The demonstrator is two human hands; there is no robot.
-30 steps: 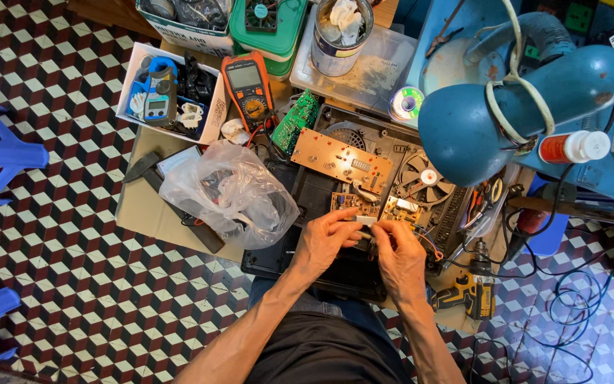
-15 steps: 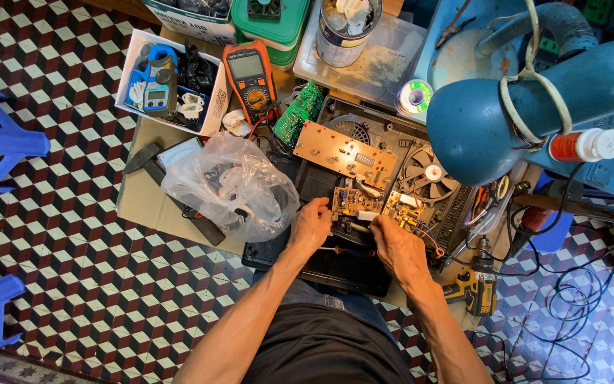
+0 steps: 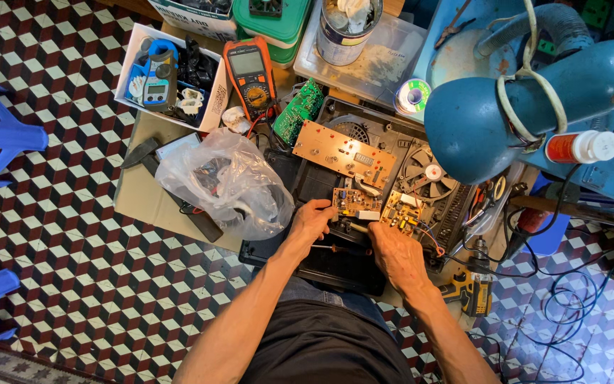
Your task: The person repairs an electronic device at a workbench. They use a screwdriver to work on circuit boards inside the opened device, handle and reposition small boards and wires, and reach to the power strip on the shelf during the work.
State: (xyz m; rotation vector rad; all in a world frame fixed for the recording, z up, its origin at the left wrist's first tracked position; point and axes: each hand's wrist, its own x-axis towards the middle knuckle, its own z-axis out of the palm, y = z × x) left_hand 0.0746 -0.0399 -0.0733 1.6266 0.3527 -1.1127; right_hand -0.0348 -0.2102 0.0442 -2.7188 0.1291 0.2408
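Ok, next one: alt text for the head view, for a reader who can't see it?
Seen from above, a person's left hand and right hand work on a small brown circuit board inside an opened black appliance on a cluttered bench. Around it lie a crumpled plastic bag, an orange multimeter and a blue desk lamp, above a checkered tile floor.

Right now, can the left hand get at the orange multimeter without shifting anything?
Probably yes. The left hand rests on the small circuit board in the opened appliance; the orange multimeter lies face up at the far edge, nothing on top. Only the clear plastic bag bulges beside the path, and it looks passable.
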